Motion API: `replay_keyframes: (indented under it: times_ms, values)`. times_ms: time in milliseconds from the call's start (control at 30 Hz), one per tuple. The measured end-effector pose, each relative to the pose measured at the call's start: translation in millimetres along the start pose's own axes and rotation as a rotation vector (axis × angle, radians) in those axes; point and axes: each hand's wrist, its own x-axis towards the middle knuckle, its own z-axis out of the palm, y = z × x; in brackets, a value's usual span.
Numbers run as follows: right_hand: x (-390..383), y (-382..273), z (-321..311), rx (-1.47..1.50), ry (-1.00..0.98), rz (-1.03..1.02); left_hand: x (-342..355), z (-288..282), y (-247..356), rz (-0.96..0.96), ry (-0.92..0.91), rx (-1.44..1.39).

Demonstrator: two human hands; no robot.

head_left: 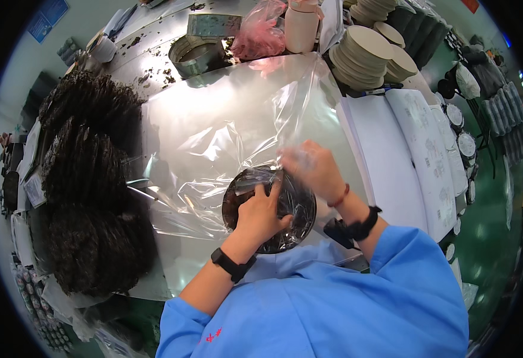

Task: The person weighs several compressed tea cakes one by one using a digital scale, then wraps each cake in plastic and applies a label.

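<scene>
A dark round cake of pressed seaweed-like material [300, 224] lies on the table close to my body, with clear plastic film [214, 143] over it and spread out beyond. My left hand [262, 213] presses on top of the cake, its fingers stretched apart. Just above the cake's right far edge, my right hand [316, 170] is blurred by motion. Its fingers are drawn together on a gathered part of the film. Creases run through the film away from the cake toward the far side and the left.
Stacks of dark, dried sheets [88, 173] stand along the left. Metal rings [196, 56], a pink plastic bag [260, 33] and a pale bottle [301, 27] are at the back. Round cream discs [363, 53] are piled at the back right, above white paper sheets [387, 149].
</scene>
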Motion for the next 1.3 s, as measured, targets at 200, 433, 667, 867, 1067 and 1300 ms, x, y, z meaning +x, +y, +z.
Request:
replay_keyframes:
  times_ms: [200,433,667,867,1067,1300]
  values:
    - [-48.3,-31.2,44.0,-0.569,-0.059,-0.245,-44.0,37.6,-5.7,0.416,0.408,-0.024]
    - [-56.3,-15.7,40.4,-0.584,-0.201,-0.246,-139.8,22.7,-117.0,0.296,-0.185,-0.161]
    - [-57.1,-12.8,42.5,-0.595,-0.178,-0.238,-11.0,-18.2,-90.1,0.234,-0.092,-1.374]
    - [-58.2,-14.0,39.0,-0.492,-0.178,-0.200,-11.8,-25.5,-44.4,0.711,0.434,-0.233]
    - [-58.5,-18.5,38.5,-0.395,-0.133,-0.164,-21.3,9.9,-31.7,0.377,0.460,0.159]
    - [-58.4,-29.3,36.1,-0.604,-0.087,-0.665,-17.6,3.3,-53.1,0.371,0.340,-0.381]
